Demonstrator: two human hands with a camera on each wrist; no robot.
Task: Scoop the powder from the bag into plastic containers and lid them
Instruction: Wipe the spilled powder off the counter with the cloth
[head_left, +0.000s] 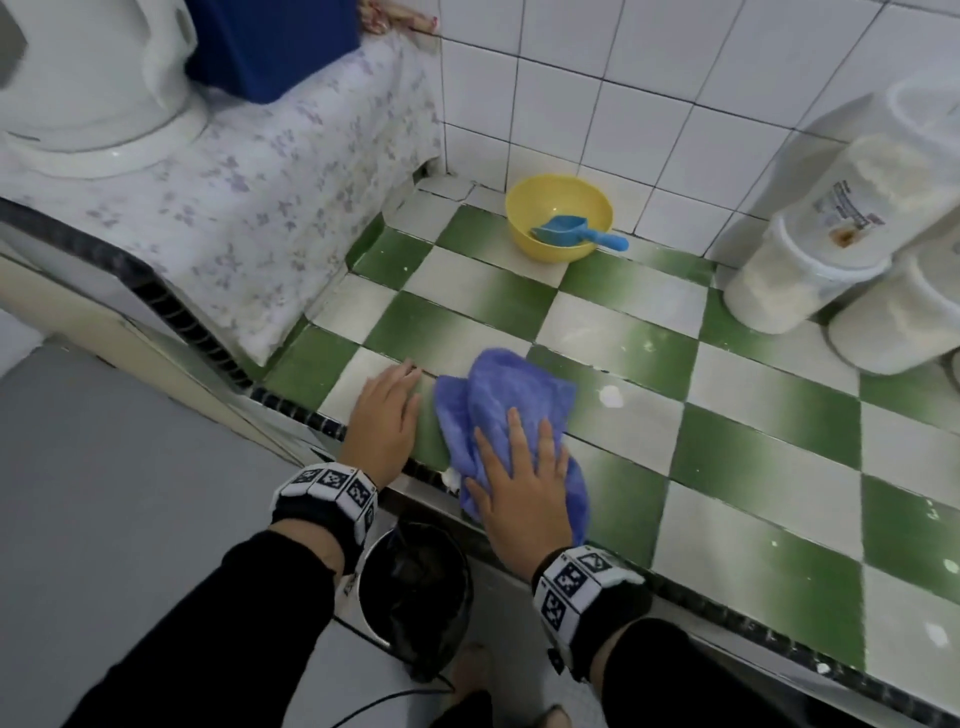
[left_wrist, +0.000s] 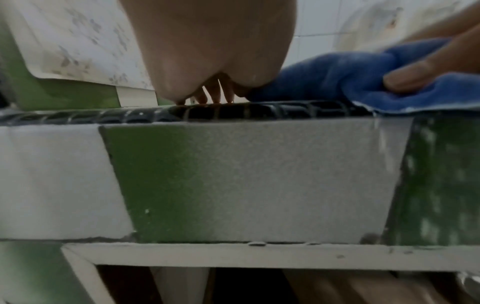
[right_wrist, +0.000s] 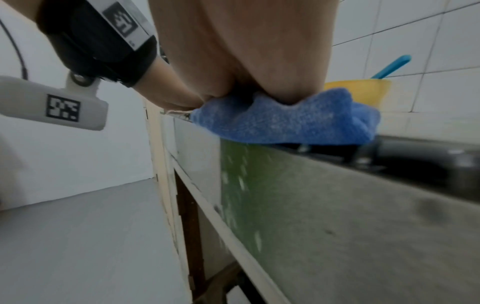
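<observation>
**Wipe-down of tiled counter; containers filled and lidded at far right**

Far left: a white appliance and a blue box sat on a floral cloth. Below the counter edge, a black-lined bin stood on the floor.

Left hand lay flat on the checked counter at its near edge, fingers straight, holding nothing, just left of the blue cloth. Right hand pressed flat on the cloth's near part, fingers spread and straight, not curled round it; the cloth overhung the counter edge slightly.

Centre far: yellow bowl against the wall, blue scoop resting in it, handle over the rim.

Right: a small white powder clump lay just right of the cloth, and specks were scattered on the tiles. Far right: three plastic containers of pale powder, stacked on their sides, apparently lidded.

Judgement: scooping looked finished; the step in hand was cleaning. To do it well: keep the palm flat, draw the powder toward the near edge above the bin, cup the left hand at the lip to catch it, and refold the cloth to a clean face.

Unclear: no powder bag was visible. The containers were cut off at the right frame edge, so lid seating could not be confirmed. Both wrist views were blurred, and the palms hid most of the fingers.
</observation>
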